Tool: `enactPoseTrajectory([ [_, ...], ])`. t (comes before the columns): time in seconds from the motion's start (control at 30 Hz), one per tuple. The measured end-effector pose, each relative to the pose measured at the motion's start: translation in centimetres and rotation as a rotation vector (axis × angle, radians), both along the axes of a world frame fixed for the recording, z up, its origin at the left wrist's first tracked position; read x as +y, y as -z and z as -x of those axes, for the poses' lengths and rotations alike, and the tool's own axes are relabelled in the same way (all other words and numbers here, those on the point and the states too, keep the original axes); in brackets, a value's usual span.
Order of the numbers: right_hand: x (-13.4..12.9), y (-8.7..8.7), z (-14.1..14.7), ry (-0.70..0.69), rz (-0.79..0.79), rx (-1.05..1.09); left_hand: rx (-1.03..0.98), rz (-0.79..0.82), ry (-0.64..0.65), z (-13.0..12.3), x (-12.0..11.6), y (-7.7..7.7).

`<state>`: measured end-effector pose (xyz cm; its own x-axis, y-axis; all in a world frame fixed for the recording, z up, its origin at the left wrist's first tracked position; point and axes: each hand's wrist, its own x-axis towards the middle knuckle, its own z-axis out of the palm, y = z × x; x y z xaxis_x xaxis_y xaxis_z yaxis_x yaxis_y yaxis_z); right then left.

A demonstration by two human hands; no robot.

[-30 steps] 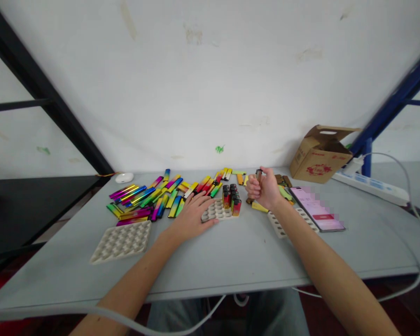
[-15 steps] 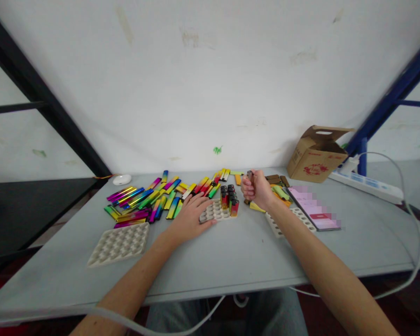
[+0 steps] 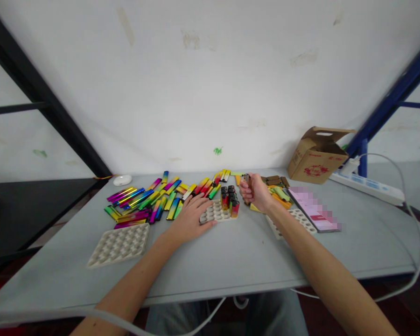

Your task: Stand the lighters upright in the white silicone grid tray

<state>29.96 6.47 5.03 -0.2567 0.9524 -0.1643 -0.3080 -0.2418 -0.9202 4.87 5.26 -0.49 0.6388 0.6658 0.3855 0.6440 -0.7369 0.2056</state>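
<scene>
Resting at the tray (image 3: 212,215)'s left end, the left hand (image 3: 192,217) holds thumb and fingers apart; right of the tray, the right hand (image 3: 255,190) is clamped on a lighter (image 3: 246,178). Steady pressure should spare the tray's upright lighters (image 3: 234,208) a knock.

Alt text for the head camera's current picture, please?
A person's left hand rests on a pale tray partly filled with upright lighters, while the right hand grips a small object. Colourful lighters lie loose nearby; a phone and cardboard box sit to the right.
</scene>
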Motion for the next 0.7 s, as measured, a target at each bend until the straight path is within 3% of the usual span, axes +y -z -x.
enactPoseTrajectory([
  [0.7,-0.59,-0.44,-0.38,-0.053,-0.007,0.141,-0.010,0.003,-0.014,0.01,-0.11,-0.06],
])
